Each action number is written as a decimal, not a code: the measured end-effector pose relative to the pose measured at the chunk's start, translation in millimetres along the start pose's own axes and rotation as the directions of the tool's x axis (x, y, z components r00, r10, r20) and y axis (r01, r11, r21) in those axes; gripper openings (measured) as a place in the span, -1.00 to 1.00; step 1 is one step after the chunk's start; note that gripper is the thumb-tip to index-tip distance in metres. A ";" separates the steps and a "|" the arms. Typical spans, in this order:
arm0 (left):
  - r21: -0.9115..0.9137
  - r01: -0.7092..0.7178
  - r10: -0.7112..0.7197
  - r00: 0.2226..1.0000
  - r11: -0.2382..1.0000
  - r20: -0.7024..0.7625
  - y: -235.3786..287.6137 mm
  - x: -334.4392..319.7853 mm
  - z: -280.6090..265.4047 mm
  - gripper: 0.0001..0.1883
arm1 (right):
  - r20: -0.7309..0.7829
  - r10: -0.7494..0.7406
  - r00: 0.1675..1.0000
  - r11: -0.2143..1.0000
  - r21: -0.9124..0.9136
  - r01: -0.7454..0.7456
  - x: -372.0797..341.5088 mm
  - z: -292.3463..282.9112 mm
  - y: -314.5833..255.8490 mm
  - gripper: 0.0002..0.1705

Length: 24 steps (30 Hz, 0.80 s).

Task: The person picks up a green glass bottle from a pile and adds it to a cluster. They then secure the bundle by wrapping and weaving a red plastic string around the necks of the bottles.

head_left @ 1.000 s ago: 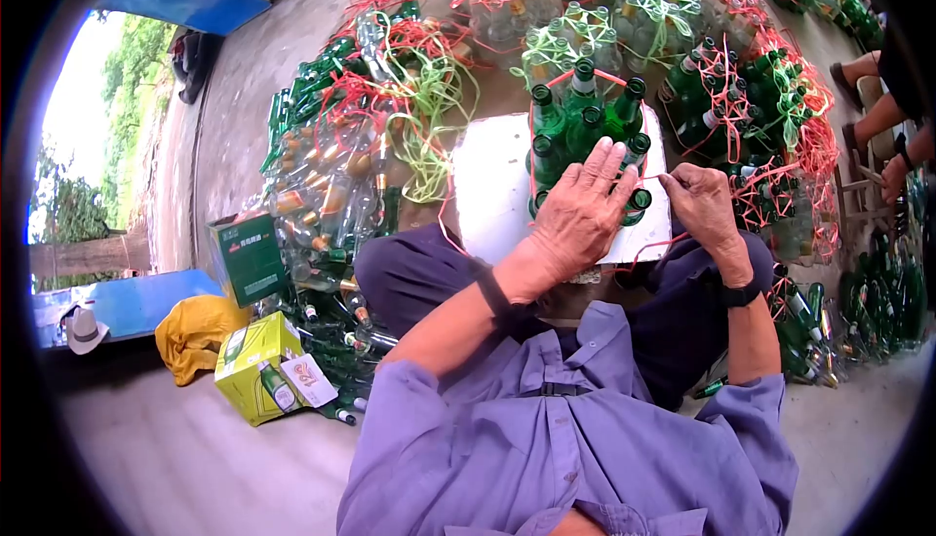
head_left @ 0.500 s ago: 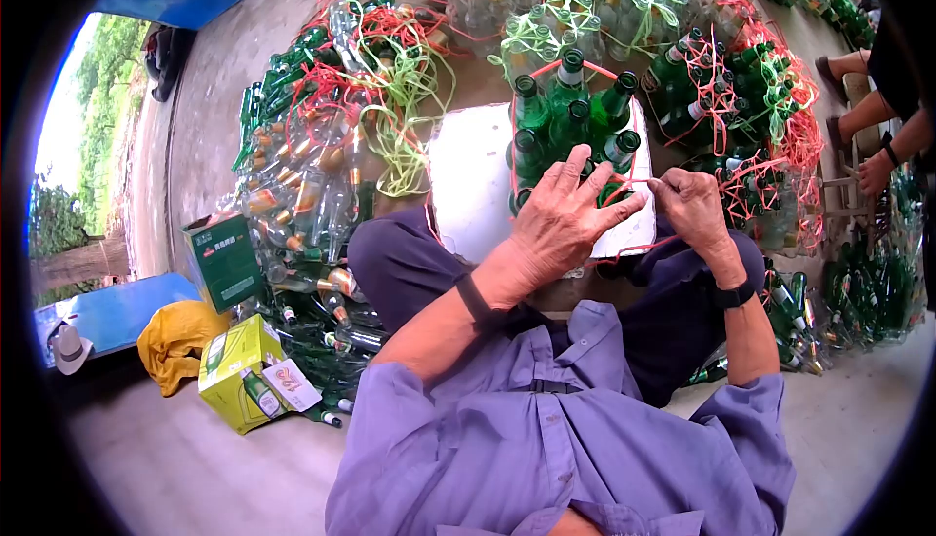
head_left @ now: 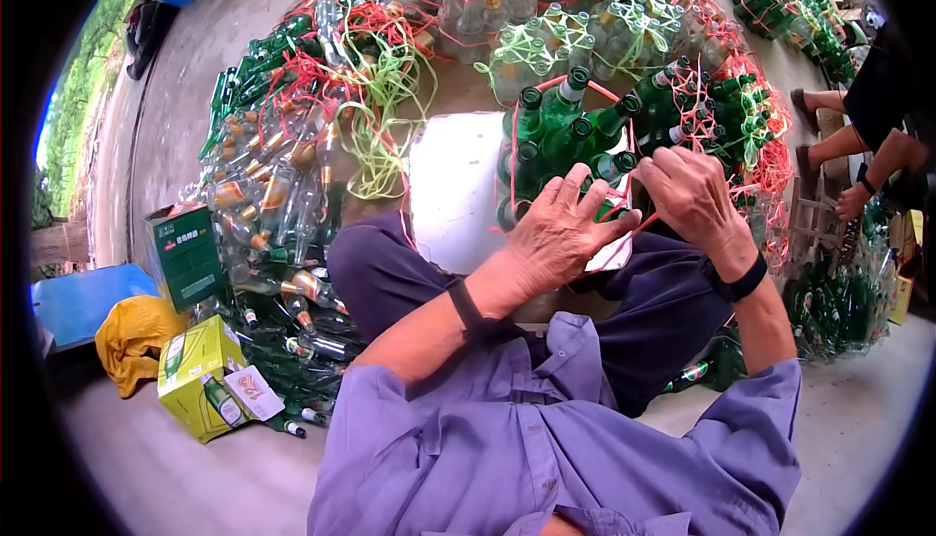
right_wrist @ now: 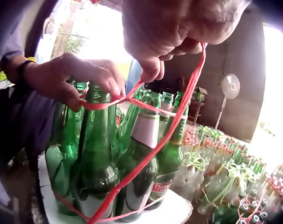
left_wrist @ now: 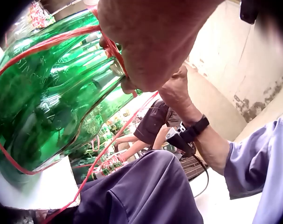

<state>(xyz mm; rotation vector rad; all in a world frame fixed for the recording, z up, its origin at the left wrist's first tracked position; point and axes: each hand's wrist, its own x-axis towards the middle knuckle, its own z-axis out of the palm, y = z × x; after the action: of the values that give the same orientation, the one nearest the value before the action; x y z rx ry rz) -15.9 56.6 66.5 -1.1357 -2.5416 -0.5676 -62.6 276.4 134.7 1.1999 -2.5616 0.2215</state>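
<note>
Several green glass bottles (head_left: 556,132) stand bunched on a white board, with a red plastic strap (right_wrist: 136,172) looped around them. My left hand (head_left: 565,234) lies over the near bottles. Its thumb and fingers close around one bottle's neck (right_wrist: 97,109), fingertips on the strap that crosses it. To the right of the bunch, my right hand (head_left: 694,200) pinches a length of the same strap and holds it taut above the bottle tops. In the right wrist view, strap strands cross between the two hands, and a long strand runs down past the bottles from the right hand.
The white board (head_left: 448,185) lies before my crossed legs. Tied bottle bundles (head_left: 546,44) stand beyond it. Loose bottles (head_left: 283,175) and green straps (head_left: 390,136) lie left, near a green box (head_left: 185,253) and a yellow-green carton (head_left: 200,380). Another person's arm (head_left: 882,175) shows at right.
My left hand has drawn back from lying flat over the bottle tops to the near bottle's neck. My right hand has risen slightly, with the strap in its fingers. The head view has shifted.
</note>
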 end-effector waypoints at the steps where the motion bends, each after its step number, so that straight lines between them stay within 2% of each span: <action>1: -0.005 0.007 -0.007 1.000 1.000 -0.003 0.5 0.5 0.9 -0.52 | 0.015 0.014 1.000 1.000 0.008 -0.014 7.1 2.7 3.7 -0.91; 4: -0.007 0.031 -0.031 1.000 0.999 0.003 3.6 1.3 -2.9 -0.51 | 0.042 -0.035 0.998 0.999 0.041 0.034 28.1 19.6 16.6 -0.92; 6: 0.004 0.041 -0.041 0.999 0.999 0.011 2.5 2.0 -4.2 -0.49 | 0.078 -0.007 0.997 0.999 0.050 0.003 36.9 31.3 21.6 -0.85; 8: 0.011 0.030 -0.030 1.000 0.999 0.005 2.3 2.1 -3.2 -0.49 | 0.159 0.181 0.970 0.972 0.124 -0.202 44.2 36.1 26.0 -0.76; 9: 0.013 0.029 -0.029 1.000 0.999 0.007 2.7 2.4 -3.2 -0.49 | 0.123 0.226 0.966 0.955 0.170 -0.244 44.1 42.9 31.6 -0.68; 10: 0.006 0.038 -0.038 0.999 0.999 0.006 3.1 3.1 -3.6 -0.50 | 0.119 0.228 0.966 0.954 0.172 -0.246 40.4 46.7 32.1 -0.68; 13: 0.007 0.044 -0.044 0.999 0.999 -0.005 3.2 4.3 -4.4 -0.51 | 0.121 0.415 0.902 0.898 0.102 -0.428 33.8 48.1 28.7 -0.70; 14: 0.010 0.046 -0.046 0.999 0.999 -0.015 4.2 4.0 -4.6 -0.52 | 0.119 0.420 0.900 0.896 0.103 -0.432 28.6 48.6 27.0 -0.70; 16: 0.005 0.049 -0.049 0.999 0.999 -0.003 5.7 5.4 -7.2 -0.53 | -0.004 0.505 0.863 0.849 0.182 -0.496 15.8 53.3 25.9 -0.68; 18: 0.004 0.050 -0.050 0.999 0.999 0.009 5.6 6.0 -7.5 -0.54 | -0.011 0.546 0.838 0.824 0.190 -0.534 4.2 54.5 24.7 -0.64; 20: 0.060 0.032 -0.032 0.999 0.998 0.001 4.0 4.0 -2.0 -0.55 | 0.094 0.715 0.693 0.647 0.286 -0.706 -6.5 58.5 25.2 -0.61; 22: 0.068 0.019 -0.020 1.000 0.997 0.005 3.5 3.5 -0.6 -0.54 | 0.027 0.707 0.706 0.651 0.364 -0.666 -21.2 78.1 31.8 -0.64; 24: 0.082 0.006 -0.007 1.000 0.997 0.008 3.8 5.5 -3.5 -0.54 | 0.178 0.721 0.670 0.409 0.671 -0.618 -31.8 96.5 38.7 -0.70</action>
<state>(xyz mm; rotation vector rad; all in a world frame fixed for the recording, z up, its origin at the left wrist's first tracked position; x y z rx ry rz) -16.1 60.8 72.8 -1.1043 -2.5517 -0.4569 -93.1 298.6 32.8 0.1343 -2.7405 1.5119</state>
